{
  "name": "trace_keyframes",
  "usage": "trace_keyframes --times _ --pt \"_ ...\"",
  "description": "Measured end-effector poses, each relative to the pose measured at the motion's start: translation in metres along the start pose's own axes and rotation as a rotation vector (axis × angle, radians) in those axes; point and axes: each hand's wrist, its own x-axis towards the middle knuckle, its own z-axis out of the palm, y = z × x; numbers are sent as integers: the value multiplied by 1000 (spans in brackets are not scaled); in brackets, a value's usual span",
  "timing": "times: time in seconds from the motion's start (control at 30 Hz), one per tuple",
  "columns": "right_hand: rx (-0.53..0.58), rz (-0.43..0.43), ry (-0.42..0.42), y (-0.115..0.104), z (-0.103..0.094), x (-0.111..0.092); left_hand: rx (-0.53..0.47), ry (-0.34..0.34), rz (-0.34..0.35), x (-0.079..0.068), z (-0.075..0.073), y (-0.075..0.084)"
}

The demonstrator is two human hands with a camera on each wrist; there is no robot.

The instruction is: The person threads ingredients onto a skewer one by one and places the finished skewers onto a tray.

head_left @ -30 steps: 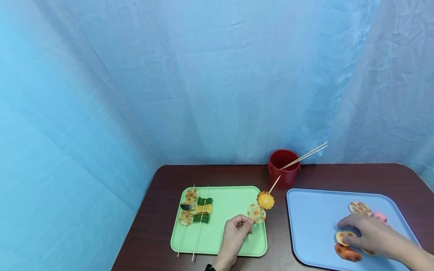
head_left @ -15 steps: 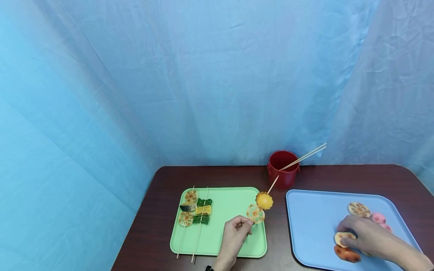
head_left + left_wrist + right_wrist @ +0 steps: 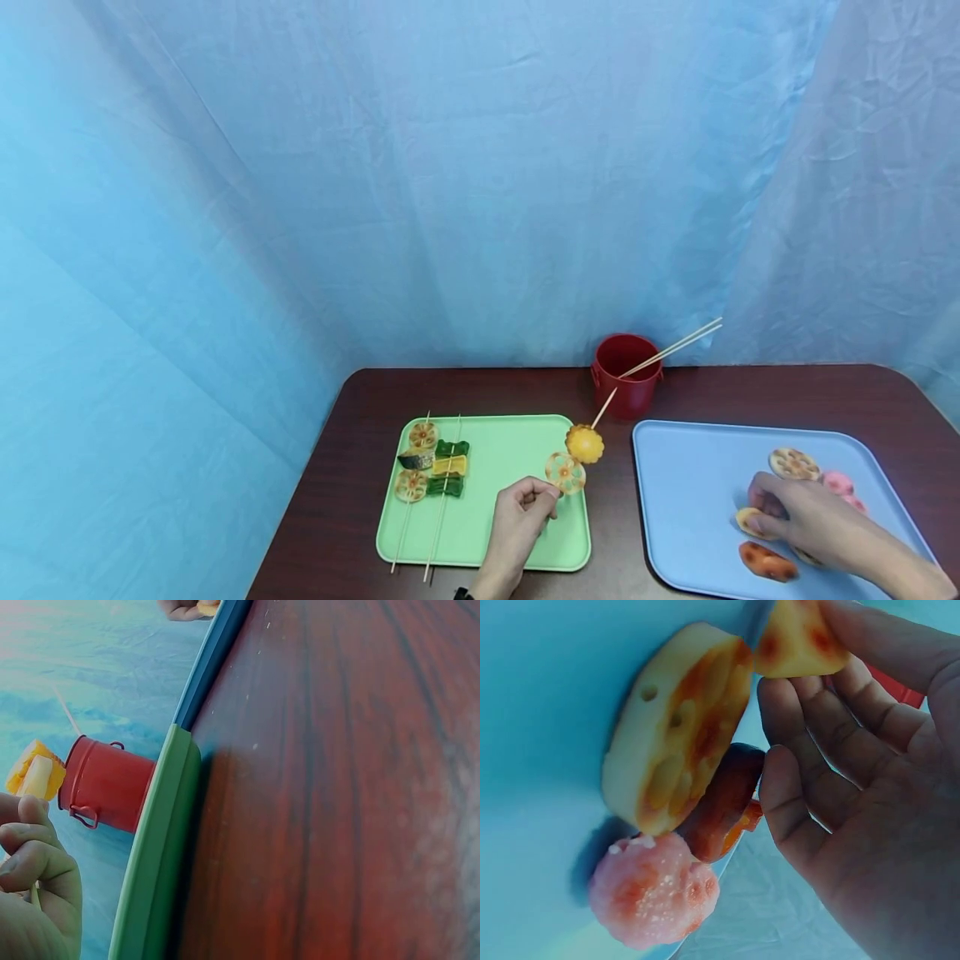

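A small yellow piece with brown spots (image 3: 750, 523) is in the grip of the right hand (image 3: 808, 515), pinched between thumb and fingers over a flat blue tray (image 3: 690, 492); whether it touches the tray cannot be told. The left hand (image 3: 521, 518) clenches a thin pale wooden skewer (image 3: 606, 407) just below a round, holed, lotus-like slice (image 3: 565, 473), with a yellow scalloped piece (image 3: 584, 444) above it and the bare tip leaning up and to the right. This skewer is over the right part of a pale green rectangular tray (image 3: 487, 442).

Beside the right hand on the blue tray are an orange-brown oblong piece (image 3: 768, 562), a thick pale slice with browned holes (image 3: 795, 463) and pink rounded pieces (image 3: 838, 482). At the green tray's left lie a skewer with two browned round slices (image 3: 410, 485) and another with green and yellow pieces (image 3: 450, 465). Behind the trays, a red bucket (image 3: 624, 396) stands upright on the dark reddish-brown wooden bench (image 3: 510, 390), two thin sticks (image 3: 678, 343) leaning out of it. A light-blue cloth curtain (image 3: 480, 208) hangs behind.
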Motion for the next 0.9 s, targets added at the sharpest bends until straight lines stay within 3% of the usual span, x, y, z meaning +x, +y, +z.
trace_keyframes --times 0.13,0.27,0.6,0.73,0.9 --pt "45 67 10 -6 -5 4 -3 -3 -3 1 1 1" --pt "136 78 37 -14 -12 10 -7 -4 2 1 1 3" --pt "196 62 325 -42 -13 18 -2 -25 49 1 3 6" --pt "251 93 405 -52 -13 24 6 -37 68 3 5 5" --pt "390 104 428 -63 -12 31 6 -49 74 5 7 4"
